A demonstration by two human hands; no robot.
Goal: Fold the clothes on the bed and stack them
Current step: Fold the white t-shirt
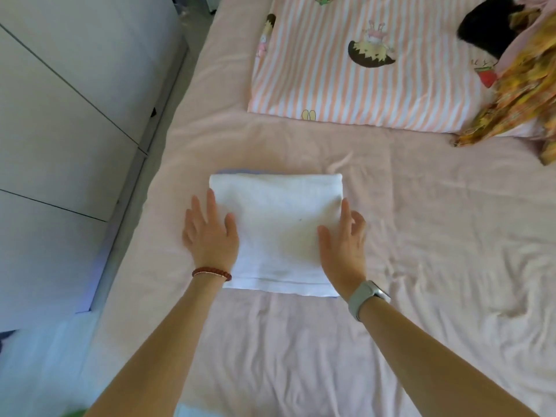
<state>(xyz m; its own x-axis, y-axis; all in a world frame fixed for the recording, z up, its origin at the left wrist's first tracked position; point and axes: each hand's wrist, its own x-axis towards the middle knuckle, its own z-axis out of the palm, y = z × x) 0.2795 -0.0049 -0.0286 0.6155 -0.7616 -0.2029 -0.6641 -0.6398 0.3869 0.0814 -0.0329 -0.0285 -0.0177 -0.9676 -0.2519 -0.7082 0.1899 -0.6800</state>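
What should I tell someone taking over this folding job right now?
Left hand: flat, fingers straight, at the left edge of the white towel.
Right hand: flat at its right edge.
Towel lies folded on the pink sheet, near you.
Done: that one piece is folded.
Left: the yellow patterned garment and the black garment lie unfolded far right by the striped quilt; fold and stack them.

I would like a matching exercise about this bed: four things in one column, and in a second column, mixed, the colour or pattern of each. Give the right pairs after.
Things:
1. folded towel
2. quilt
3. bed sheet
4. loose garment at the far right

Colours:
A. plain pale pink
B. yellow and orange print
C. white
D. pink and white stripes with cartoon figures

Pairs: 1-C, 2-D, 3-A, 4-B
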